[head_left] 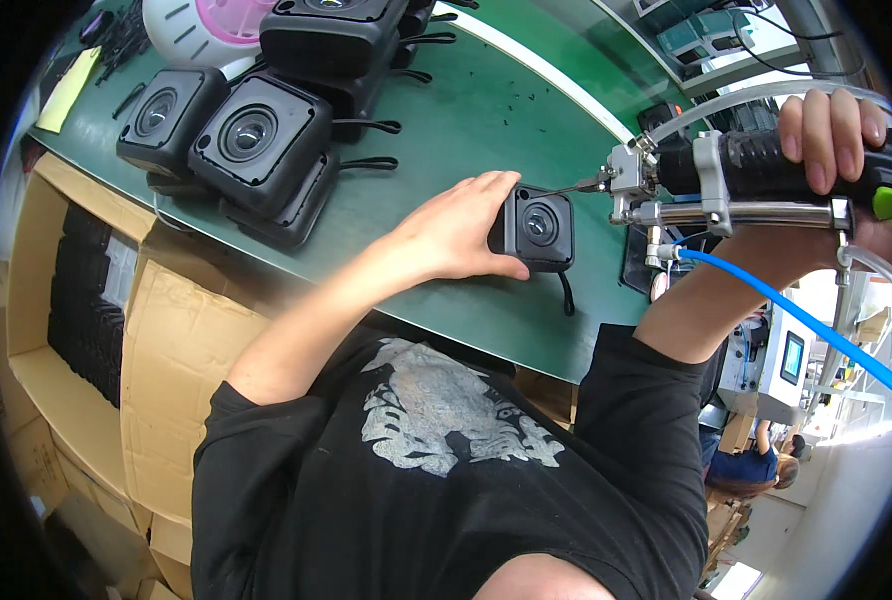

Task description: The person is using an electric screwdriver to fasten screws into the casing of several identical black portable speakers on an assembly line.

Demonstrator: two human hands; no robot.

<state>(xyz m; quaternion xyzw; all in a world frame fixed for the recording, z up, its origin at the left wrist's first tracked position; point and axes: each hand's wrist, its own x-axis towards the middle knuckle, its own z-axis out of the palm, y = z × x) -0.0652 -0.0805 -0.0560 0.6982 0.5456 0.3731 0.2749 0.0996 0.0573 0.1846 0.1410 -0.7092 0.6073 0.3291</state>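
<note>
My left hand (454, 232) grips a small black speaker housing (538, 228) standing on the green mat (466, 130), its round driver facing right. My right hand (836, 140) is closed around a black and silver pneumatic screwdriver (736, 180) held level. Its thin bit points left and touches the housing's upper right corner. A blue air hose (806, 322) and clear tubes trail from the tool. A black strap hangs from the housing toward the mat's near edge.
Several larger black speaker housings (251, 140) are stacked at the mat's far left, straps pointing right. A pink and white round object (211, 25) lies beyond them. Open cardboard boxes (86, 300) with black parts stand at the left. A yellow note (69, 88) lies far left.
</note>
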